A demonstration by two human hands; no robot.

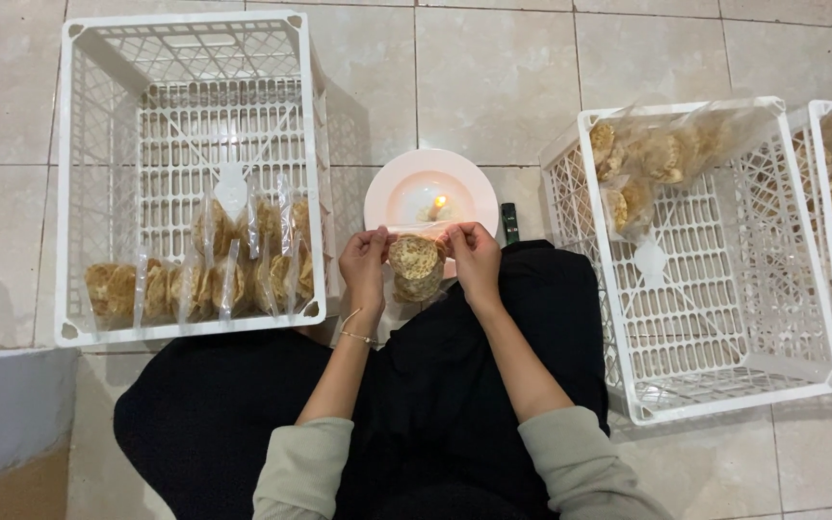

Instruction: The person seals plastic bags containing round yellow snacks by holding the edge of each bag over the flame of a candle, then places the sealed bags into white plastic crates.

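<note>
Together, the left hand (365,262) and right hand (474,258) pinch the top edge of a clear bag of crackers (415,268) held between them over the lap, fingers clamped on the plastic at either side. Its long axis runs toward the body, mouth pointing away. Just beyond the mouth, a small candle flame (438,203) burns on a white plate (392,188). White crates (185,48) flank the person, left and right.

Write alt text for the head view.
Both hands, left hand and right hand, hold a clear bag of round crackers near a small flame on a white plate. White crates with more bags stand left and right.
</note>
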